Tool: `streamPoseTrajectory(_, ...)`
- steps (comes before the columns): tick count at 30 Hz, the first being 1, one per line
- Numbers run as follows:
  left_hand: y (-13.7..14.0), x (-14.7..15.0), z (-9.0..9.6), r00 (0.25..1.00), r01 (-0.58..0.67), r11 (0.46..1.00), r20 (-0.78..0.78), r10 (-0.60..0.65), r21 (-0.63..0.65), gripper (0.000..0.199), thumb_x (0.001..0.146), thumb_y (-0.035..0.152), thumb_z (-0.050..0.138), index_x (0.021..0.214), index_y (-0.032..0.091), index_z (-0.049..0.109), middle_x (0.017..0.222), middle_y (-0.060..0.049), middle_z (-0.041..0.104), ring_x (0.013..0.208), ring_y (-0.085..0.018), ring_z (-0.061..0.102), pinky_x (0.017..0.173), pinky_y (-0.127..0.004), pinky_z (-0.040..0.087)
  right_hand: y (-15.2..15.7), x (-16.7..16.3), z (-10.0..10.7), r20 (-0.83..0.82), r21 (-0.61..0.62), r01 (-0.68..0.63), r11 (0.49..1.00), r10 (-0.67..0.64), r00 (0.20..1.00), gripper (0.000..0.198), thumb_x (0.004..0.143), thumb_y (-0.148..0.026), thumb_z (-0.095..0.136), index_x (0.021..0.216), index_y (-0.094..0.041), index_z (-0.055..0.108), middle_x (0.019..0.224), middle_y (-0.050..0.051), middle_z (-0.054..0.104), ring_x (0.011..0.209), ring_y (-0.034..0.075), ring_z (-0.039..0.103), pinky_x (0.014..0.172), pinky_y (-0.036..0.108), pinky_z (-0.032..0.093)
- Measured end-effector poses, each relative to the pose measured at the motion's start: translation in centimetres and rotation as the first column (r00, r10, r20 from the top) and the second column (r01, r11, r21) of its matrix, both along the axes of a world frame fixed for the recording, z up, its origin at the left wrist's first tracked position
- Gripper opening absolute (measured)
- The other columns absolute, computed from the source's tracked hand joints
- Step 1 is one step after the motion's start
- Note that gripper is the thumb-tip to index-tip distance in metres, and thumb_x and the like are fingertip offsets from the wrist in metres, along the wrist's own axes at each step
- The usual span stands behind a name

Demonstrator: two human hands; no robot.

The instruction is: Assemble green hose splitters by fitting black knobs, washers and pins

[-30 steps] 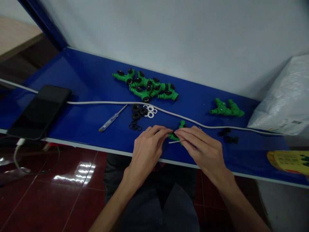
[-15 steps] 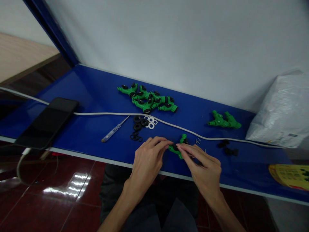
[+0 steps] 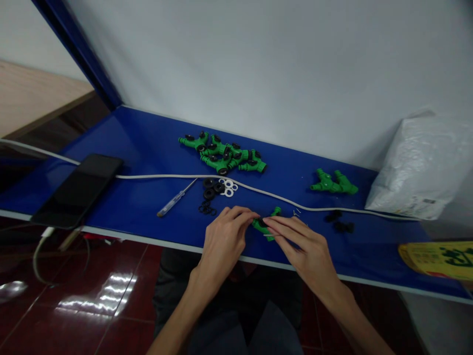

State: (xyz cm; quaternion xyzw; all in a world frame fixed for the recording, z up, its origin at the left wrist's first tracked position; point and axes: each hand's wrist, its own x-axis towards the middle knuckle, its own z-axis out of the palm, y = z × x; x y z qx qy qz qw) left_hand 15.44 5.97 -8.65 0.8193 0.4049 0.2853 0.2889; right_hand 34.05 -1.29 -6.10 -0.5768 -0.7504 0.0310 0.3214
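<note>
A green hose splitter (image 3: pixel 261 227) with a black valve knob lies low over the blue table's front part, between both hands. My left hand (image 3: pixel 224 237) pinches its left end with thumb and fingertips. My right hand (image 3: pixel 307 242) is closed at its other side, fingertips by the black knob. A thin metal rod (image 3: pixel 270 235), like a screwdriver shaft, sticks out leftward from the right fingers; its other end is hidden in the hand. Several small screws (image 3: pixel 296 212) lie just beyond the right hand. Black valve knobs (image 3: pixel 339 221) sit farther right.
Several green splitters with knobs (image 3: pixel 221 155) are grouped at the back. Another green splitter (image 3: pixel 333 182) lies right, near a white package (image 3: pixel 414 167). A cable (image 3: pixel 166 176) crosses the table (image 3: pixel 144 143). Black rings (image 3: pixel 209 192), white washers (image 3: pixel 228 184), a screwdriver (image 3: pixel 176 198) and a phone (image 3: pixel 79 190) lie left.
The view has shifted slightly. My right hand has turned a little at the splitter, and the thin metal rod now shows across its front. My left hand keeps its pinch.
</note>
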Motion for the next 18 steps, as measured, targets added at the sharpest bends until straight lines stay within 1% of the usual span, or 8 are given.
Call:
streamPoseTrajectory(3,0.1,0.0,0.2,1.000,0.013,1.000,-0.009,-0.013,0.012,0.029,0.103,0.017,0.049,0.116,0.029,0.072,0.115,0.000,0.073,0.101,-0.018,0.064,0.092,-0.033,0.054,-0.1,0.1,0.3,0.057,-0.001,-0.035,0.999,0.035,0.998,0.035,0.096,-0.015,0.060,0.126,-0.028,0.072,0.117,0.005,0.077,0.103,0.021,0.075,0.101,0.042,0.059)
streamPoseTrajectory(5,0.2,0.0,0.3,1.000,0.017,1.000,-0.018,-0.017,0.011,0.028,0.103,0.018,0.049,0.115,0.029,0.072,0.115,0.000,0.073,0.101,-0.019,0.064,0.088,-0.032,0.055,-0.2,0.0,0.8,0.040,-0.006,-0.021,1.000,0.021,0.999,0.034,0.096,-0.017,0.063,0.127,-0.026,0.071,0.118,0.007,0.076,0.103,0.021,0.074,0.096,0.038,0.060)
streamPoseTrajectory(7,0.3,-0.1,0.3,1.000,0.022,1.000,-0.023,-0.021,0.008,0.028,0.103,0.019,0.048,0.114,0.029,0.072,0.115,0.001,0.074,0.101,-0.019,0.063,0.086,-0.032,0.055,-0.4,0.1,1.6,-0.003,-0.035,0.025,0.999,-0.025,1.000,0.036,0.095,-0.020,0.064,0.131,-0.023,0.069,0.114,0.008,0.074,0.092,0.019,0.073,0.087,0.033,0.062)
streamPoseTrajectory(10,0.4,-0.2,0.3,0.999,0.036,0.999,0.009,-0.036,0.000,0.029,0.104,0.019,0.048,0.116,0.030,0.072,0.117,0.001,0.073,0.103,-0.019,0.064,0.090,-0.034,0.054,-0.7,0.9,3.2,-0.009,-0.151,0.081,0.985,-0.083,0.996,0.041,0.097,-0.021,0.059,0.138,-0.022,0.063,0.102,0.007,0.072,0.081,0.016,0.070,0.077,0.029,0.060)
streamPoseTrajectory(12,0.5,-0.3,0.5,0.998,0.028,1.000,0.064,-0.027,-0.008,0.028,0.104,0.023,0.049,0.121,0.031,0.070,0.121,0.000,0.072,0.107,-0.019,0.063,0.096,-0.036,0.052,-0.8,1.9,4.2,0.048,-0.209,0.088,0.974,-0.080,0.996,0.040,0.098,-0.021,0.056,0.137,-0.021,0.063,0.098,0.006,0.072,0.083,0.017,0.070,0.075,0.029,0.060)
streamPoseTrajectory(14,0.6,-0.3,0.6,0.991,0.035,0.999,0.132,-0.032,-0.015,0.027,0.102,0.029,0.056,0.126,0.029,0.068,0.126,-0.002,0.071,0.113,-0.020,0.061,0.102,-0.038,0.050,-0.9,3.3,5.0,0.129,-0.224,0.081,0.971,-0.053,0.990,0.037,0.098,-0.022,0.053,0.133,-0.021,0.066,0.102,0.008,0.073,0.088,0.020,0.072,0.078,0.032,0.060)
streamPoseTrajectory(17,0.9,-0.2,0.9,0.972,0.131,0.991,0.201,-0.121,-0.035,0.034,0.095,0.036,0.067,0.128,0.027,0.067,0.128,-0.003,0.071,0.120,-0.022,0.058,0.106,-0.040,0.048,-0.9,5.5,5.9,0.278,-0.221,0.059,0.974,0.004,0.961,0.036,0.100,-0.027,0.052,0.133,-0.022,0.066,0.115,0.010,0.074,0.099,0.024,0.073,0.086,0.038,0.060)
streamPoseTrajectory(18,0.9,-0.1,1.0,0.967,0.166,0.985,0.207,-0.152,-0.052,0.032,0.095,0.035,0.068,0.126,0.028,0.068,0.126,-0.002,0.072,0.120,-0.022,0.058,0.106,-0.040,0.048,-1.0,6.3,6.2,0.328,-0.233,0.037,0.972,0.042,0.944,0.037,0.100,-0.028,0.053,0.134,-0.024,0.065,0.119,0.010,0.074,0.102,0.024,0.072,0.088,0.038,0.060)
